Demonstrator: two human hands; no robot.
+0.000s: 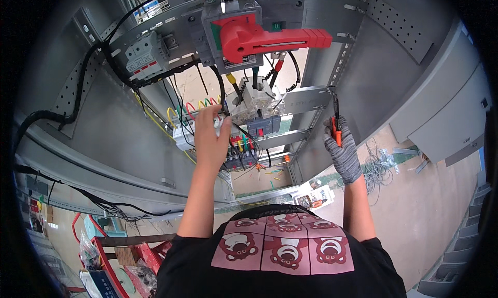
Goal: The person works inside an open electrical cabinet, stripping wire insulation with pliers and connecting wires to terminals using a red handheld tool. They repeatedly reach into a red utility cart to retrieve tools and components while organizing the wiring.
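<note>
My bare left hand (210, 137) reaches into the grey cabinet, thumb and fingers apart. Its fingertips are beside a black cable (224, 105), in front of a row of small breakers (184, 135) with coloured wires; I cannot tell whether they touch. A grey knitted glove covers my right hand (344, 155), which is closed around an orange-and-black hand tool (337, 131) near the cabinet's right wall. The tool's exact kind is unclear. Above and between my hands is a switch with a large red rotary handle (275, 40), and below it a dark moulded breaker (263, 126).
Black cable bundles (78, 98) run along the left wall. A grey device with red marks (147, 57) sits upper left. Tangled wire (377, 168) lies on the floor at right, near a white tray (324, 196). A red cart (111, 269) stands lower left.
</note>
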